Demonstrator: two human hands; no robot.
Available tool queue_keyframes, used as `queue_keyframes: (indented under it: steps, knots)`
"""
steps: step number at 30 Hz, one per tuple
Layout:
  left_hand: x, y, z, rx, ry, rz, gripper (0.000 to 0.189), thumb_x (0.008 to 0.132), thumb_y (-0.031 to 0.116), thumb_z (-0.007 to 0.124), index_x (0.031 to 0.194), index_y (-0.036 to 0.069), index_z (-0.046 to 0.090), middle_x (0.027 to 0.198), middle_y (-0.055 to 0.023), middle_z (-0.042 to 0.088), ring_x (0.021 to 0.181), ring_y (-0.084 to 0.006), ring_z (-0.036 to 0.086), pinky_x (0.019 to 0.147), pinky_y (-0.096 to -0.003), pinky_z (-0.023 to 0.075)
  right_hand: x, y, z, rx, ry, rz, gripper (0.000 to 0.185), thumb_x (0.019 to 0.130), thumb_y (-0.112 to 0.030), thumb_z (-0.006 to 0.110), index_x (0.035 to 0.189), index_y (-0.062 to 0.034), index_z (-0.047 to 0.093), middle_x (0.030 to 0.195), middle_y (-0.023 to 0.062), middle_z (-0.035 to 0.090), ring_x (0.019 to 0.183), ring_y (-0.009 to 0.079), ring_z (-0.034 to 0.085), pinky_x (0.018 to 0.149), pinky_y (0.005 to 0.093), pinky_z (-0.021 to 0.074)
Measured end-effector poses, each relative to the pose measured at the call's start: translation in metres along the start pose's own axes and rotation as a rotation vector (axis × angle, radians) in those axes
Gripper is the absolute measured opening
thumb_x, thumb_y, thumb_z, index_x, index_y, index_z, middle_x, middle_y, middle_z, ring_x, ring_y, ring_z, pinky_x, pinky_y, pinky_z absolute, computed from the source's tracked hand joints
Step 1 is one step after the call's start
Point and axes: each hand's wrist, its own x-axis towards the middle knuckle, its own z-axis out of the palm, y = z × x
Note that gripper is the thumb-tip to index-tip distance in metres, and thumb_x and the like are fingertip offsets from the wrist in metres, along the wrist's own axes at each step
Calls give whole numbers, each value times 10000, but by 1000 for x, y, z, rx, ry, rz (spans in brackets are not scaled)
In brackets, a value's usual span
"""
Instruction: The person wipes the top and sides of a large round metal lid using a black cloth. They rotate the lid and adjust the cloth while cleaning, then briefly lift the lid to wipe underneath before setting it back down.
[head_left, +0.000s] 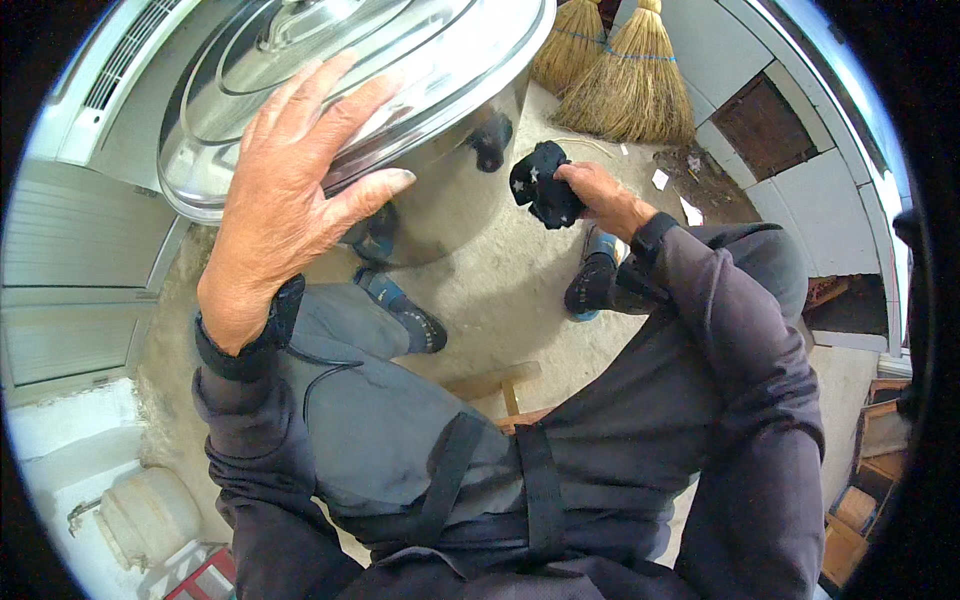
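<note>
My left hand (289, 187) is spread at the near rim of a large shiny metal lid (420, 82), its fingers over the lid and its thumb apart; whether it touches the metal I cannot tell. The lid sits on a big metal pot (442, 195), whose side mirrors the floor and my feet. In my right hand (604, 196), to the right of the pot, a bunched black cloth with light star shapes (544, 184) is gripped between thumb and fingers above the concrete floor.
Two straw brooms (630, 90) stand behind the pot at the upper right. Paper scraps (660, 179) lie near a tiled wall (825, 217) with openings. My feet in dark socks and blue slippers rest on the floor. A whitish plastic barrel (150, 517) is at the lower left, wooden boxes (847, 544) lower right.
</note>
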Motion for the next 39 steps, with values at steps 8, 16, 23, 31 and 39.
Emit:
queue_keyframes:
  steps: [8, 16, 23, 31, 39]
  knots:
    - [-3, -1, 8, 57, -79, -37, 712, 764, 228, 823, 1438, 204, 597, 1500, -139, 532, 1344, -361, 521, 1122, -459, 399, 98, 103, 13, -1103, 219, -598, 220, 895, -195, 605, 1010, -16, 662, 920, 204, 708, 871, 374, 701, 766, 469, 567]
    - [1, 3, 6, 80, -121, -74, 689, 699, 35, 788, 1370, 116, 652, 1461, -169, 572, 1330, -343, 556, 1130, -429, 411, 113, 146, 139, 747, 235, -5, 257, 969, -145, 451, 1194, -68, 547, 1119, 116, 615, 983, 255, 623, 868, 400, 521]
    - [4, 4, 5, 55, -143, -91, 706, 678, -13, 770, 1365, 98, 649, 1469, -173, 568, 1351, -353, 544, 1134, -433, 412, 108, 130, 133, 782, 208, -12, 316, 931, -79, 449, 1241, -71, 514, 1111, 86, 587, 1002, 242, 616, 844, 423, 537]
    - [-1, -4, 10, 15, -95, -27, 646, 741, 128, 789, 1371, 121, 646, 1455, -171, 571, 1345, -367, 533, 1137, -465, 398, 81, 46, 130, 815, 442, -123, 118, 904, -160, 507, 965, -69, 551, 974, 78, 557, 923, 221, 534, 848, 381, 456]
    - [-9, 4, 21, -15, 41, -86, 725, 731, 349, 824, 1405, 265, 569, 1393, -135, 551, 1324, -367, 512, 1100, -533, 415, -11, -62, 133, 566, 735, -520, 639, 1075, -430, 402, 1539, 10, 395, 1543, 248, 440, 1469, 323, 370, 1218, 463, 277]
